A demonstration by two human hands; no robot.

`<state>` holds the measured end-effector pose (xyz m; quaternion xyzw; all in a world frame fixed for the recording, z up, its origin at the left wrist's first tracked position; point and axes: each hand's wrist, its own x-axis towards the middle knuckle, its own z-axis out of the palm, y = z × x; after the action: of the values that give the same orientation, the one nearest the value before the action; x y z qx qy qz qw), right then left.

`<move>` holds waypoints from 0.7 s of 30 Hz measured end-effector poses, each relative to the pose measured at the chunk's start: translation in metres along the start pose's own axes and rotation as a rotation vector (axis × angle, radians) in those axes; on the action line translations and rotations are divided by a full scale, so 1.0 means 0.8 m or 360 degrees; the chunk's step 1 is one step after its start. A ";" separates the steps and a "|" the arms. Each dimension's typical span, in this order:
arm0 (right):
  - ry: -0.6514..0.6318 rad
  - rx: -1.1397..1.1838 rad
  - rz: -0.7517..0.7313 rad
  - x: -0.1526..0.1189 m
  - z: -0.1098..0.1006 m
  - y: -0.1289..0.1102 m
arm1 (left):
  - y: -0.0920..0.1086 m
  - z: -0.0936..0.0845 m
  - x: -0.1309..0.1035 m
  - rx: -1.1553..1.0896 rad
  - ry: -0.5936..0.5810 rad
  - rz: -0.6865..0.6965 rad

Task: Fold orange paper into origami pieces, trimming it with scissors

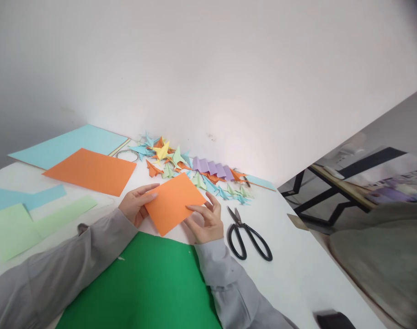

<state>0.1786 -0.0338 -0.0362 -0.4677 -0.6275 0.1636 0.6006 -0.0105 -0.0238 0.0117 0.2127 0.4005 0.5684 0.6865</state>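
Beyond the green sheet (143,283), I have my left hand (136,205) and right hand (207,223) gripping the smaller orange paper (172,201).

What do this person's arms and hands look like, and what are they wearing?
Both arms wear long, plain grey sleeves: the left sleeve and right sleeve look loose and wrinkled, reaching about to the wrists. The left hand and right hand have no gloves, and I see no rings on the fingers.
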 end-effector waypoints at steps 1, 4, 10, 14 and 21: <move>-0.0016 -0.0005 -0.0021 0.000 0.000 0.000 | 0.001 0.000 -0.001 0.0007 -0.0028 0.0001; -0.0053 0.0005 -0.0090 -0.001 0.001 0.000 | -0.001 -0.001 -0.003 0.0008 -0.0193 0.0010; -0.0136 -0.0015 -0.0134 -0.003 0.002 -0.006 | -0.008 -0.003 -0.002 0.0050 -0.0234 -0.0126; -0.0162 -0.0005 -0.0085 -0.003 0.002 -0.005 | -0.007 -0.002 -0.002 0.0065 -0.0195 -0.0171; -0.0177 0.0137 0.0024 -0.002 0.004 0.003 | -0.005 0.001 -0.004 0.0106 -0.0185 -0.0205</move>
<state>0.1768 -0.0324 -0.0398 -0.4364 -0.6487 0.2208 0.5831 -0.0076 -0.0275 0.0105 0.2419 0.3916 0.4959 0.7363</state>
